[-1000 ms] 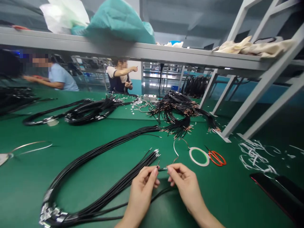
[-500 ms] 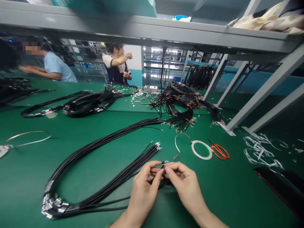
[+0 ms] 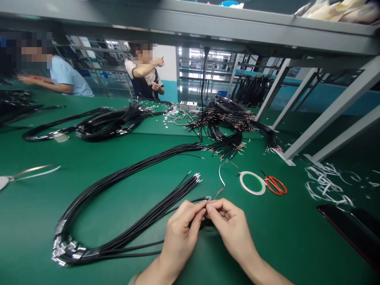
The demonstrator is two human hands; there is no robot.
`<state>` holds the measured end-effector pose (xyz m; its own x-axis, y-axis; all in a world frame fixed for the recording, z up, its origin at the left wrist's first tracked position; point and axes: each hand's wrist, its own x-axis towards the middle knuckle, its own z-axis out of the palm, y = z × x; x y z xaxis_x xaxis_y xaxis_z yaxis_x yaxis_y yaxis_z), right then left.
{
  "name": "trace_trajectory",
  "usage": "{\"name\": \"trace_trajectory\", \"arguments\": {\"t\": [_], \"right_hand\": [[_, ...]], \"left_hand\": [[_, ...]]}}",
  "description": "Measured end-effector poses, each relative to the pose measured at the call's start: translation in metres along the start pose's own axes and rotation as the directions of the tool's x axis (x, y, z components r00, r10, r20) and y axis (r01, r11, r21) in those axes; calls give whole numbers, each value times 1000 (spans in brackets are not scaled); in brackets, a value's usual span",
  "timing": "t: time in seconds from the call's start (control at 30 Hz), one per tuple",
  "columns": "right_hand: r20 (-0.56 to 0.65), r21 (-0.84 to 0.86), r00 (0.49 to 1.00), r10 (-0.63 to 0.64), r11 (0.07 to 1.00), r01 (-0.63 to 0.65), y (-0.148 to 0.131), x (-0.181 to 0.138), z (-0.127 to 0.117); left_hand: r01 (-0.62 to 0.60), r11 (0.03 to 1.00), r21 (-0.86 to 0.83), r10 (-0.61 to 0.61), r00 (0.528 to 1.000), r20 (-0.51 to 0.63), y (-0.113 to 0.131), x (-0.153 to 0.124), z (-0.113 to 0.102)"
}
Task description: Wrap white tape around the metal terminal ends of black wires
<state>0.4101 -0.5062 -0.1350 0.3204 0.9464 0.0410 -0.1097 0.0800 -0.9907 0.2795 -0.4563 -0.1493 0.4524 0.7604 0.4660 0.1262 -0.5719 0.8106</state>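
Observation:
My left hand (image 3: pixel 181 229) is closed in a pinch on a black cable (image 3: pixel 142 254), near its end. Fingertip to fingertip with it, my right hand (image 3: pixel 233 227) pinches the end of a thin copper-coloured tape strip (image 3: pixel 219 192). My fingers hide the exact spot where tape and cable meet. The strip curls back to a white-rimmed tape roll (image 3: pixel 242 183) lying flat beyond my right hand. Left of my hands, a bundle of black cables (image 3: pixel 97 186) bends in a U, with silvery wraps (image 3: pixel 63 249) at the bend and bare tips (image 3: pixel 196 178) near my fingers.
Orange-handled scissors (image 3: pixel 276 186) lie beside the roll. White strip scraps (image 3: pixel 323 182) and a dark, red-edged flat object (image 3: pixel 347 233) are at right. More cable piles (image 3: pixel 228 114) lie farther back. Grey shelf legs (image 3: pixel 329 113) stand at right. Two people work across the table.
The view has tilted slightly down. My fingertips have shifted a little at the cable, and a cable tip now shows just above my left fingers. Both hands stay together.

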Motion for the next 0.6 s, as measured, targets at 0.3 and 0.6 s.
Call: {"name": "trace_trajectory", "arguments": {"t": [0.3, 0.6], "right_hand": [[-3, 16, 1000, 16, 1000, -16, 0, 1, -1], [-12, -9, 1000, 18, 1000, -18, 0, 0, 0]], "left_hand": [[89, 995, -34, -90, 996, -22, -5, -3, 3], [-26, 998, 50, 27, 999, -20, -7, -4, 4]]}}
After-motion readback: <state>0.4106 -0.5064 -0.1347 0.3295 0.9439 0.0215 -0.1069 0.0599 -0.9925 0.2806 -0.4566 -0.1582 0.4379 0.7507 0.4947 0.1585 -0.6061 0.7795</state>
